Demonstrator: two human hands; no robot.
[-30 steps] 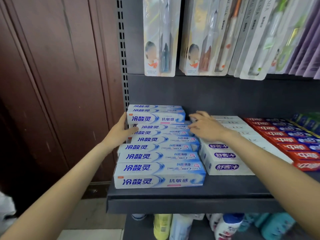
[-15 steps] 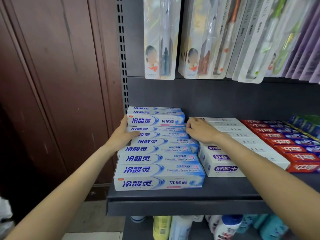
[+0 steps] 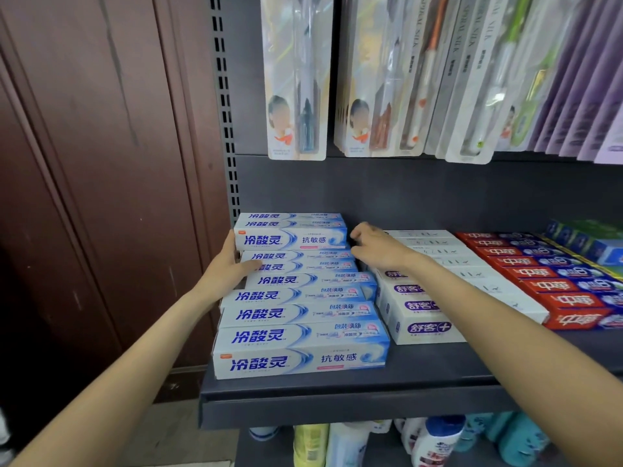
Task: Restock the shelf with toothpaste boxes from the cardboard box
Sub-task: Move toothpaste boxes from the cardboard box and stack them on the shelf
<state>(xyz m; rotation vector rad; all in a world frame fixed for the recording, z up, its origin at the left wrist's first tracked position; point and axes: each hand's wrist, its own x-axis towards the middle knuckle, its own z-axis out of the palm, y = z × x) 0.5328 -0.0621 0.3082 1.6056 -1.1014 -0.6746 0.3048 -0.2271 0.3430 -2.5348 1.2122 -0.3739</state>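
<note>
Blue-and-white toothpaste boxes (image 3: pixel 300 335) lie in a row running front to back on the left of the dark shelf (image 3: pixel 337 406). At the back of the row a raised stack of the same boxes (image 3: pixel 293 239) sits on top. My left hand (image 3: pixel 229 267) presses against the stack's left end, thumb lying on a lower box. My right hand (image 3: pixel 374 251) has its fingertips on the stack's right end. The stack is held between both hands. The cardboard box is out of view.
White toothpaste boxes (image 3: pixel 424 328) and red ones (image 3: pixel 556 284) fill the shelf to the right. Toothbrush packs (image 3: pixel 296 79) hang above the row. Bottles (image 3: pixel 435 439) stand on the lower shelf. A brown wooden wall (image 3: pixel 101 163) borders the shelf's left side.
My right hand has slid left off the white boxes to the right end of the back stack. My left hand has moved up along its left end.
</note>
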